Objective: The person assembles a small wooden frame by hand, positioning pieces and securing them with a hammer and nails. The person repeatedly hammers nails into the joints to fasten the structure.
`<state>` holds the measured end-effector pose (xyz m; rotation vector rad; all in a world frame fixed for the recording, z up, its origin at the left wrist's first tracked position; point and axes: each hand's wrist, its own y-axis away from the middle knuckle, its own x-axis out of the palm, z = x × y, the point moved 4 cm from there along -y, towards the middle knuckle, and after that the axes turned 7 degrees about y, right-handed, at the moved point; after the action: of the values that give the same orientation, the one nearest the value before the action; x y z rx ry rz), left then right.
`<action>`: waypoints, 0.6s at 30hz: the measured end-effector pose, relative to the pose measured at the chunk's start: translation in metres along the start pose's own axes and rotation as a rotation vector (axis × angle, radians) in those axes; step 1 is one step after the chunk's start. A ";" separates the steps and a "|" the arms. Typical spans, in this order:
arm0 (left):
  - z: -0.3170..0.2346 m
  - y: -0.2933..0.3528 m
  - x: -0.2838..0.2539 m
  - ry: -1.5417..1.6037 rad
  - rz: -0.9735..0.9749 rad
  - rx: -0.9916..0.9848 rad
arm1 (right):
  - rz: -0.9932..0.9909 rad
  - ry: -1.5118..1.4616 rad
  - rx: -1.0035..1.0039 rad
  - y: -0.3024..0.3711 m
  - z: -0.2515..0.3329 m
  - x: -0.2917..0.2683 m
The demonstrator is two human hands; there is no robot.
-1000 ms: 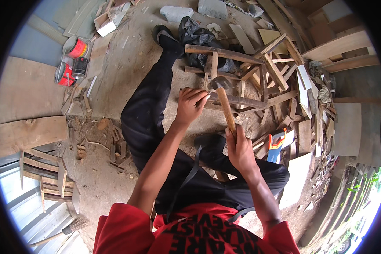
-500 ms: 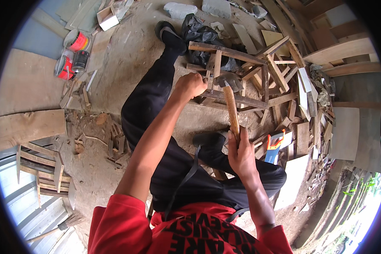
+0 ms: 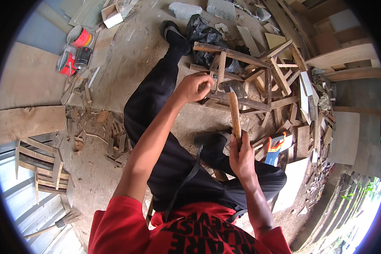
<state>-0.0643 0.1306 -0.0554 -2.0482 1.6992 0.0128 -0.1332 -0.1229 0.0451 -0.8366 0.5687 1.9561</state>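
My right hand (image 3: 241, 158) is wrapped round the wooden handle of a hatchet (image 3: 235, 114). Its broad, dark metal head lies over the lower rail of a wooden frame (image 3: 241, 100). My left hand (image 3: 197, 86) is just left of that frame, fingers curled in toward the thumb. Whatever may be inside those fingers is too small or hidden to name. The frame is built of brown wooden bars, with crosspieces joining its rails, and rests on the ground in front of me.
An orange-handled handsaw (image 3: 275, 148) is right of my knee, by a white board (image 3: 292, 184). Wood scraps (image 3: 302, 139) pile up on the right. A black plastic bag (image 3: 203, 31) lies behind the frame. Paint cans (image 3: 79, 38) stand far left, and a broom (image 3: 67, 219) lies near left.
My left hand has come away from the frame's bar, its wrist turning so the curled fingers show. The hatchet has shifted slightly, its head still over the rail. The whole view has moved a little.
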 end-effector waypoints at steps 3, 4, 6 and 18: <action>-0.013 0.005 0.003 -0.258 0.077 0.220 | -0.059 0.013 -0.037 0.000 -0.007 -0.002; -0.016 0.006 0.005 -0.261 0.025 0.199 | -0.083 0.018 -0.059 -0.001 -0.008 -0.003; -0.020 0.012 0.007 -0.297 -0.022 0.221 | -0.073 0.028 -0.042 -0.001 -0.009 -0.002; -0.020 0.023 0.018 -0.269 -0.211 0.265 | 0.022 0.025 0.013 -0.004 -0.003 0.003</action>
<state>-0.0871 0.1044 -0.0509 -1.9182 1.2470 -0.0055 -0.1294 -0.1212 0.0402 -0.8503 0.6072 1.9621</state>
